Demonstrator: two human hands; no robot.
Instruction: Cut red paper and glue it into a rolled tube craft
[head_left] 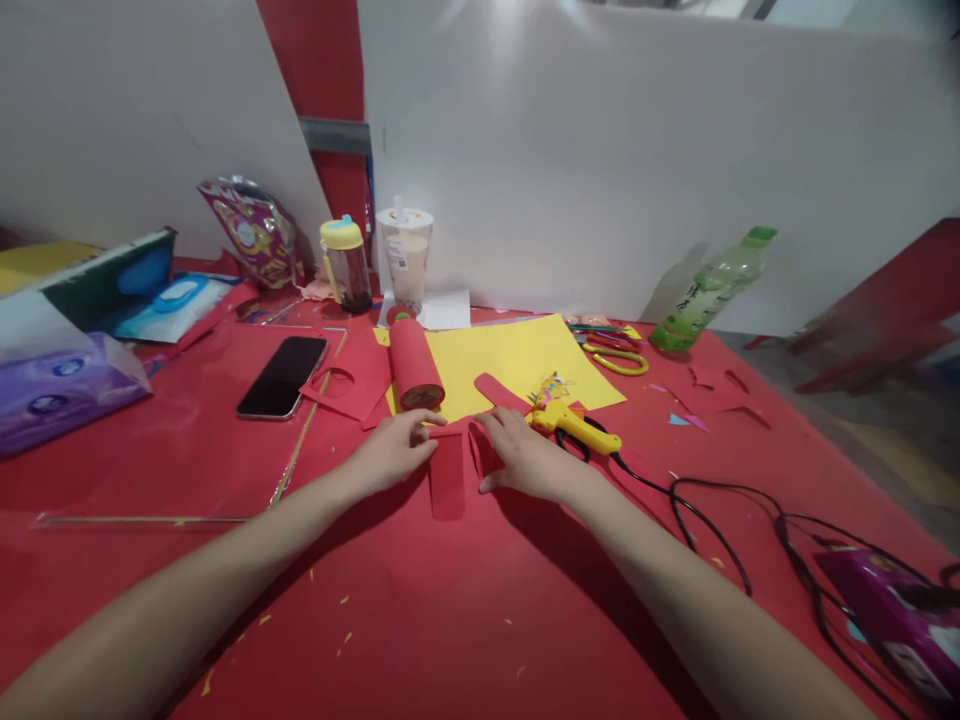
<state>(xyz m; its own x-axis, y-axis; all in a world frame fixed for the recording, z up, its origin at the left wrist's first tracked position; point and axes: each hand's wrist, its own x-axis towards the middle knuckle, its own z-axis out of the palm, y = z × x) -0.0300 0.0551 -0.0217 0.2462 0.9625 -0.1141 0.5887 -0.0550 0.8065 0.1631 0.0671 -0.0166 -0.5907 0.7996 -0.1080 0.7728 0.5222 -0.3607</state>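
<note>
A red paper strip [448,475] lies on the red table [420,610] between my hands. My left hand [396,450] rests on the strip's top left corner with fingers stretched toward it. On the strip's right side my right hand [521,455] presses fingers down on a curled piece of red paper [480,445]. A red paper roll [412,365] lies just beyond my left hand, partly on a yellow sheet [517,360]. A yellow glue gun [570,420] sits right beside my right hand, with its black cord [720,520] trailing right.
A phone [283,376] and a long clear ruler [142,519] lie left. Tissue packs [60,385], a snack bag [255,230], a small bottle [346,262] and a drink cup [406,258] stand at the back. Scissors [619,355], a green bottle [709,290] and a purple device [892,610] are right.
</note>
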